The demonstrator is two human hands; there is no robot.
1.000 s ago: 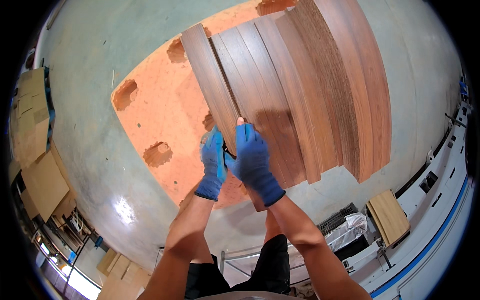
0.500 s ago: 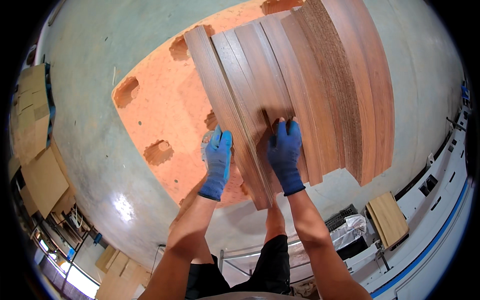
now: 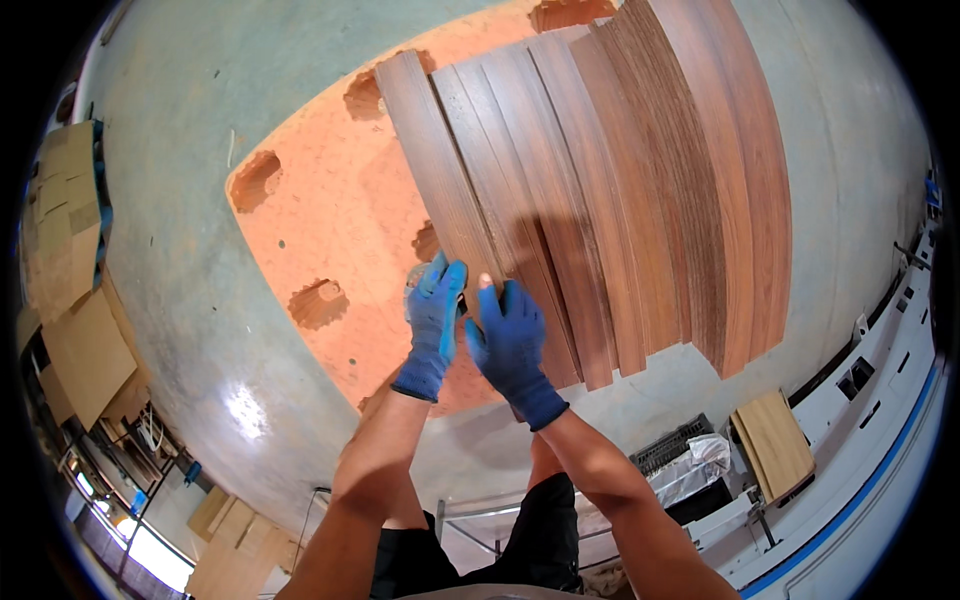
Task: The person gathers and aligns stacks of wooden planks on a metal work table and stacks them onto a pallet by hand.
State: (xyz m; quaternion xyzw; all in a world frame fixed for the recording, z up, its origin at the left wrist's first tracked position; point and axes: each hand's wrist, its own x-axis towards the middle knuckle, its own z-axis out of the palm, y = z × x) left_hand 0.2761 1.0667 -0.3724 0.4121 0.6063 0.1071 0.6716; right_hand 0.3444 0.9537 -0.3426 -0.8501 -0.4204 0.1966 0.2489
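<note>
Long wood-grain boards [image 3: 560,150] lie side by side, in places stacked, on an orange plastic pallet [image 3: 370,200]. My left hand [image 3: 433,325], in a blue glove, is closed beside the long edge of the leftmost board [image 3: 432,150]. It grips a round, greyish, see-through thing [image 3: 413,280], mostly hidden by the fingers. Over the near part of that same board is my gloved right hand [image 3: 510,340], fingers stretched out and thumb apart. A bare fingertip shows past its glove. Whether this hand presses on the board cannot be made out.
Round-ended hollows [image 3: 318,303] are sunk in the pallet's left side. Flattened cardboard [image 3: 90,345] stacks up at the far left. A long white machine frame [image 3: 870,430] runs along the right, with light wooden panels [image 3: 773,440] beside it. Metal tubing [image 3: 470,510] stands by my legs.
My right hand has moved left, from the boards beyond the leftmost one to the leftmost board, close to my left hand. The left hand stays nearly in place with its grip.
</note>
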